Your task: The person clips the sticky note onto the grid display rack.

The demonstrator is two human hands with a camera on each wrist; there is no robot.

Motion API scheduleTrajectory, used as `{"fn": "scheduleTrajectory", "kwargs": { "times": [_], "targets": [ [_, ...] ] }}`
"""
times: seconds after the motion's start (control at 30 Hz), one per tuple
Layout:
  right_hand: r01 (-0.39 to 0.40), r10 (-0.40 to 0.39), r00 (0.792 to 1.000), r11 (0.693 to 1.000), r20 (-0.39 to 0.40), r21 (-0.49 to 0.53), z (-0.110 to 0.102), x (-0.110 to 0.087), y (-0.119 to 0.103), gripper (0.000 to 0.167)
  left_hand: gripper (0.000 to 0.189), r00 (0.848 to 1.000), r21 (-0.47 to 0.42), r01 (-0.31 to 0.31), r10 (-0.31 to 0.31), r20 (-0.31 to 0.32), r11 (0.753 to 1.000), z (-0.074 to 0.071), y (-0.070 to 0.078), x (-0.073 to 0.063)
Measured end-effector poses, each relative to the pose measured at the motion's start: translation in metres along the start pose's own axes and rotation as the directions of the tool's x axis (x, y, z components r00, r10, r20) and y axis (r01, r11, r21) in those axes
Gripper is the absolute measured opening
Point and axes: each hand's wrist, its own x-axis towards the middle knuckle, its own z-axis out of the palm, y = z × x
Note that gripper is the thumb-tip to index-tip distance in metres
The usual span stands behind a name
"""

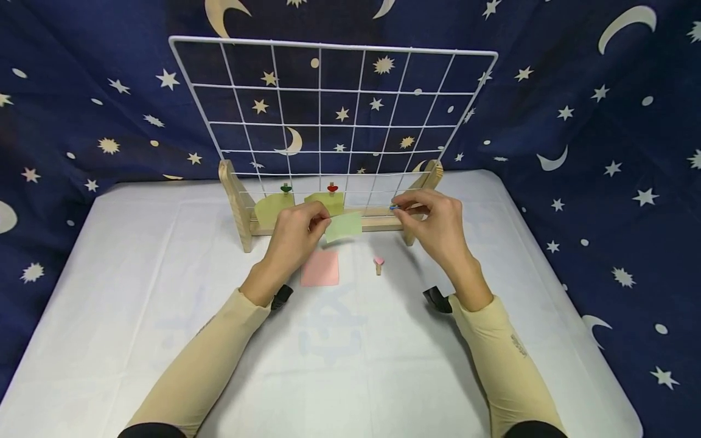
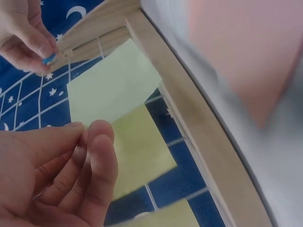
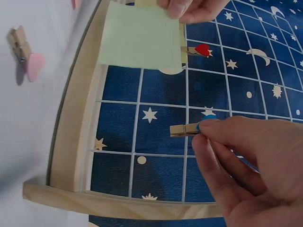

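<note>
Soft, even light is filling head view, white cloth (image 1: 356, 389) showing pale and bright. Diffuse shadows are falling inward beside both sleeves (image 1: 205, 350). Left wrist view: pink paper (image 2: 246, 52) is blurring, well out of focus. Right wrist view: lens is bowing grid lines (image 3: 187, 94); pink-heart clothespin (image 3: 24, 53) is casting small, soft-edged shadow.

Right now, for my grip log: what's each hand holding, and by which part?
Left hand: pale green note, near one corner. Right hand: clothespin, by its blue-topped end.

Left hand (image 1: 296, 234) pinches 1 pale green note (image 1: 346, 225).
</note>
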Motion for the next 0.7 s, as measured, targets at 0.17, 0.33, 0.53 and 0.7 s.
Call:
{"fn": "scheduleTrajectory", "kwargs": {
  "times": [0.17, 0.33, 0.53, 0.7],
  "targets": [
    [0.016, -0.016, 1.000, 1.000, -0.002, -0.019, 0.002, 0.006, -0.006, 0.015, 0.007, 1.000, -0.002, -0.029, 0.029, -0.002, 1.000, 0.008, 0.006, 0.007],
    [0.032, -0.033, 0.999, 0.999, -0.013, -0.037, 0.004, 0.013, -0.011, 0.015, 0.009, 0.998, 0.010, -0.056, 0.056, -0.018, 0.998, 0.016, 0.012, 0.015],
    [0.030, -0.031, 0.999, 0.998, -0.023, -0.054, 0.005, 0.020, -0.015, 0.016, 0.008, 0.999, 0.059, -0.040, 0.041, -0.020, 0.997, 0.025, 0.019, 0.029],
    [0.035, -0.038, 0.999, 0.997, -0.034, -0.069, 0.007, 0.023, -0.013, 0.016, 0.005, 1.000, 0.069, -0.017, 0.018, -0.018, 0.997, 0.031, 0.023, 0.036]
  ]
}}
